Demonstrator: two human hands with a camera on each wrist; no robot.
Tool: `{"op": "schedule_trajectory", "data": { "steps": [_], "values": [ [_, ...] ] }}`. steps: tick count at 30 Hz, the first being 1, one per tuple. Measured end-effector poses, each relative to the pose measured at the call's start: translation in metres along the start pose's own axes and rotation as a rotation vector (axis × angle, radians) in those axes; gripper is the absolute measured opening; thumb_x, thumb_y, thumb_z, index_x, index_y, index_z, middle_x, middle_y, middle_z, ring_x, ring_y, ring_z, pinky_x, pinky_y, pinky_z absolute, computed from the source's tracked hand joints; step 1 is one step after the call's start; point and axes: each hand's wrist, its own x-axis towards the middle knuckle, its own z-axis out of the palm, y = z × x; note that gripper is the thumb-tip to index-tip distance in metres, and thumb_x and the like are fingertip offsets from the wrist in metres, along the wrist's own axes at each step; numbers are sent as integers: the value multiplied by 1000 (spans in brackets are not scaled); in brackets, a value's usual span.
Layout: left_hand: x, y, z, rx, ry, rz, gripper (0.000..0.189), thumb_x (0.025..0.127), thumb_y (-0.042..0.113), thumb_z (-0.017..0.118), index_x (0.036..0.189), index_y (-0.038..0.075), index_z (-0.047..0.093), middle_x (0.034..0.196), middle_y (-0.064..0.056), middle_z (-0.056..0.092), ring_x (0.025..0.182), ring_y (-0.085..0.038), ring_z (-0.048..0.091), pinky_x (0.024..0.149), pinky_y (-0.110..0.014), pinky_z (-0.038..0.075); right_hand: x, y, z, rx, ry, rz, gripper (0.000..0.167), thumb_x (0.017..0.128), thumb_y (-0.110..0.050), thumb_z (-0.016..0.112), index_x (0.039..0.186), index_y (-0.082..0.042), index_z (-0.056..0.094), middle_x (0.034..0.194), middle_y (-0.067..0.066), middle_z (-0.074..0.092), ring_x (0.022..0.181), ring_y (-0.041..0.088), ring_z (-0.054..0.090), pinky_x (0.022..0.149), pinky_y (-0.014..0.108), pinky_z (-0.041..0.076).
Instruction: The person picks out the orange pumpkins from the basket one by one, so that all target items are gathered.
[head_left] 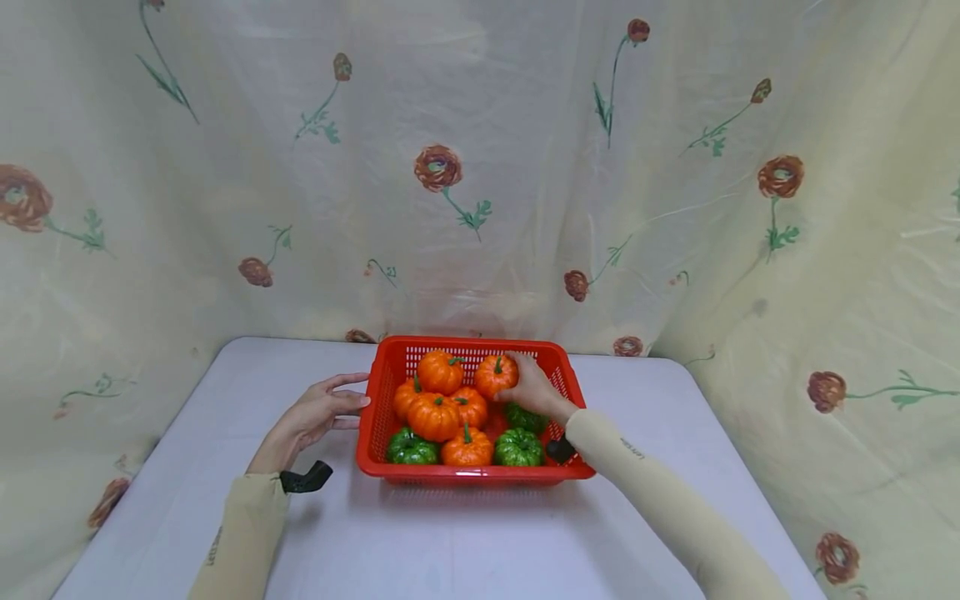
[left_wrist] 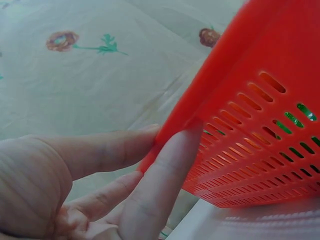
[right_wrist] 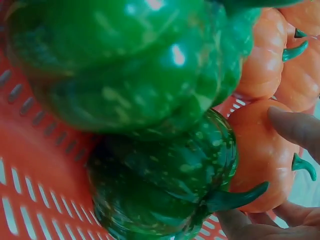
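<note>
A red plastic basket [head_left: 480,472] holds several small orange pumpkins [head_left: 435,417] and green pumpkins [head_left: 519,448], each with a green stem. My right hand [head_left: 534,390] reaches in over the right side and grips an orange pumpkin [head_left: 496,377] near the back. In the right wrist view, its thumb and fingers lie on opposite sides of that orange pumpkin [right_wrist: 260,155], beside a dark green pumpkin [right_wrist: 165,175]. My left hand [head_left: 318,412] is at the basket's left side. Its fairly straight fingers [left_wrist: 165,175] touch the rim and outer wall [left_wrist: 250,120] from outside.
The basket stands near the back of a white table [head_left: 450,542]. A floral curtain [head_left: 510,275] hangs close behind the table and along both sides. A black wrist mount [head_left: 306,478] sticks out from the left sleeve.
</note>
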Motion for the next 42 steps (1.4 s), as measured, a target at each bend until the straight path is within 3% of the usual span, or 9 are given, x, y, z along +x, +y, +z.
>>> {"op": "schedule_trajectory", "data": {
  "steps": [12,25,35,39,42],
  "values": [
    [0,1,0,-5,0,-10,67,88,21,71,146,16,39,133,-19,55,99,-23,67,84,-41,58,-2,2,2,44,19,46,77,78,-28,80,140,-2,42,132,16,54,113,28,57,100,44,49],
    [0,0,0,-4,-4,-12,68,88,22,71,146,16,38,135,-19,54,100,-24,66,86,-41,58,-10,2,-11,41,44,59,73,79,-41,76,136,-5,50,129,13,59,108,24,61,97,41,51],
    [3,-2,-1,-7,0,-12,71,86,25,72,147,16,37,139,-20,51,104,-25,65,87,-41,57,-31,-8,-47,92,-4,65,83,77,-53,75,139,-7,46,132,13,57,109,24,60,97,41,51],
    [3,-2,-1,-8,1,-18,71,87,24,72,148,16,36,141,-20,49,105,-25,64,87,-41,57,-44,-13,-67,74,-24,45,80,79,-51,75,140,-9,46,134,14,55,114,27,57,102,44,48],
    [3,-2,-1,-13,2,-21,71,87,24,72,148,16,36,141,-20,48,105,-25,64,88,-42,57,-53,-10,-83,85,-24,23,78,80,-47,74,141,-7,45,133,15,56,114,30,58,97,44,51]
  ]
}}
